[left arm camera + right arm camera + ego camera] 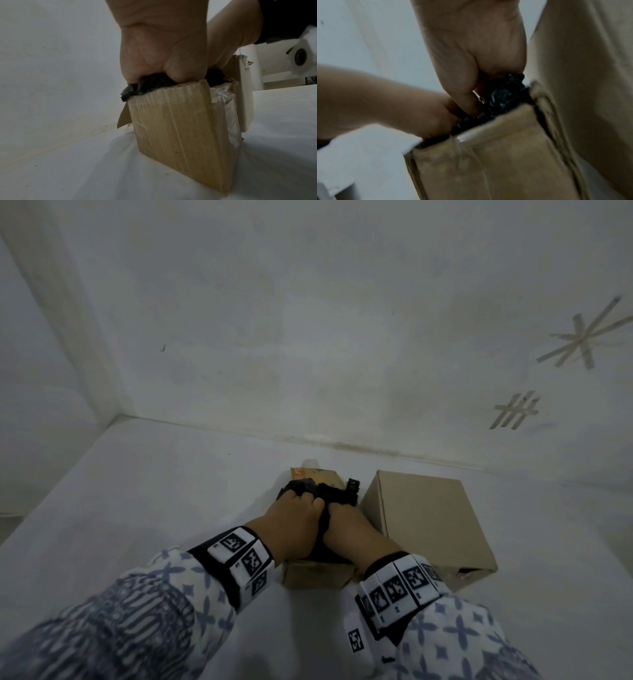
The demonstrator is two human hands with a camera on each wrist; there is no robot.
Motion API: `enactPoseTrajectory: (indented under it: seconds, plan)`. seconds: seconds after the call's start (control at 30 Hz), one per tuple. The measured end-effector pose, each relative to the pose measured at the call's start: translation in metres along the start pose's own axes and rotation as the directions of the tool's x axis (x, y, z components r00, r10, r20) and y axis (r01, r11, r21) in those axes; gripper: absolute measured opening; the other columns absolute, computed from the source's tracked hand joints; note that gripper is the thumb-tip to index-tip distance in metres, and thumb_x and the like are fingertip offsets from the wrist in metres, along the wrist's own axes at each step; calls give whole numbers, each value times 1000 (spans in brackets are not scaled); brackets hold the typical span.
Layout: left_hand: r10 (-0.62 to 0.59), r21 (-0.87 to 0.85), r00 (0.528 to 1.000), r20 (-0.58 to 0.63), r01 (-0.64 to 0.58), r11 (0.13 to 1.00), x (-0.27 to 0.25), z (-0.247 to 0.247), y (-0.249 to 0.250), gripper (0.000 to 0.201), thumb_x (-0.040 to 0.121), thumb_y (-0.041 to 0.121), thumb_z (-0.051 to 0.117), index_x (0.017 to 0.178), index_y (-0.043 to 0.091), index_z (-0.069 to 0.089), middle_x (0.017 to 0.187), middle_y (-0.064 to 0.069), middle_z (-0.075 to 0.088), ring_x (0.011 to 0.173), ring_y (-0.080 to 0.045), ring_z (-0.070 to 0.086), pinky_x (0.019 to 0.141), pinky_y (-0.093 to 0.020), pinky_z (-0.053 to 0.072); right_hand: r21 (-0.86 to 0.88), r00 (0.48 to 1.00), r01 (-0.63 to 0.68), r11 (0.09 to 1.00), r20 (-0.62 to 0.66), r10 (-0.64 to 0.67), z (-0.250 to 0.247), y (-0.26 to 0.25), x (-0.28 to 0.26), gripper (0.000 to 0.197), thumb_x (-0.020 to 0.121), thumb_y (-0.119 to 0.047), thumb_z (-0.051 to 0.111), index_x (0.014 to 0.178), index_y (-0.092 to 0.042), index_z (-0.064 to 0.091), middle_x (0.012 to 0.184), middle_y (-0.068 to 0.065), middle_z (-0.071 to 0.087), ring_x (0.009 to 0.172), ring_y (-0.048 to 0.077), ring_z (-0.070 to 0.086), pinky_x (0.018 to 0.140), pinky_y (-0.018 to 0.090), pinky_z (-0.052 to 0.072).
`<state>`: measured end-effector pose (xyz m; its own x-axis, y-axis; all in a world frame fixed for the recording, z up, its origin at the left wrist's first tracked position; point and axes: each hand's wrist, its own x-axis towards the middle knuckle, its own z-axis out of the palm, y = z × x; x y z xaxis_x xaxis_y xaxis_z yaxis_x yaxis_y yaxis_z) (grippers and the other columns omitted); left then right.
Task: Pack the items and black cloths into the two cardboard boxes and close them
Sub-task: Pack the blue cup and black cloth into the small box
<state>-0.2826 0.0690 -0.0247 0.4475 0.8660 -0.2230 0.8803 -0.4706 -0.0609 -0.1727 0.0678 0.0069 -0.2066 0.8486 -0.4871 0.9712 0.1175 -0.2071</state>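
Both the left hand and right hand grip the black cloth with curled fingers, pressing it into the small cardboard box; hard pushing may bulge its walls.

head view looks down; wrist views sit close, sharing the open box.

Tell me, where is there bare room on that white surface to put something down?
The white surface lies bare left of the open box, back to the wall, and right of the closed box. It is crowded at the open box, where the left hand and right hand push black cloth in.
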Motion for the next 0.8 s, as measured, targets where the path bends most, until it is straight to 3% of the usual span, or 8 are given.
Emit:
enactPoseTrajectory:
  seconds: [0.13,0.27,0.37,0.47,0.6,0.67,0.73,0.8]
  plan:
    - [-83,13,994,-75,84,996,-6,4,-5,49,86,32,49,130,14,40,139,-13,37,125,-33,36,105,-46,23,-121,996,39,992,-79,-49,-11,4,-17,24,91,-11,48,113,-4,54,122,18,50,107,29,51,82,32,43]
    - [-127,-87,987,-94,119,989,-12,1,-9,51,82,42,55,128,20,49,139,-15,34,122,-35,37,97,-43,34,-81,993,115,990,12,-115,13,2,-18,24,95,-8,44,107,0,62,97,16,63,62,14,47,73,29,40]
    - [-69,-263,996,-47,54,963,-14,-1,-13,45,84,42,53,119,14,58,121,-16,46,112,-34,44,88,-37,42,-69,996,92,993,12,-91,24,3,-18,26,96,-8,41,109,0,63,108,19,65,93,30,61,76,30,42]
    - [-5,-446,1000,-19,-4,895,-16,-7,-15,35,84,33,48,103,7,63,100,-14,54,99,-31,52,79,-33,44,-70,995,73,995,77,-68,9,6,-16,26,97,-9,41,110,1,61,116,22,62,90,26,60,68,22,40]
    - [14,-414,1000,10,-9,910,-20,-10,-12,49,86,6,55,132,8,42,123,-15,46,98,-33,57,81,-37,49,27,990,-94,995,-104,96,-23,12,-1,17,92,-10,46,98,-1,60,106,17,60,109,29,58,62,21,40]
    - [-7,-384,999,-34,-7,923,-21,-8,-6,65,87,7,57,144,8,25,130,-17,39,94,-34,58,79,-37,48,54,979,-37,998,-198,46,-22,9,4,29,90,-7,47,117,-2,54,123,18,52,111,30,54,73,25,45]
    - [-56,-329,997,-61,33,944,-19,-4,-1,79,88,14,59,150,6,9,141,-18,30,103,-33,55,87,-36,46,7,993,2,1000,-117,-1,-8,4,5,46,92,-12,46,137,-4,38,138,17,42,122,30,45,97,32,42]
    - [-149,-171,986,-77,135,976,-17,-3,0,79,88,23,58,148,3,11,150,-18,19,122,-33,42,100,-37,37,-24,1000,-3,1000,-25,2,5,0,6,55,95,-16,45,144,-2,24,144,18,36,127,30,41,105,33,37]
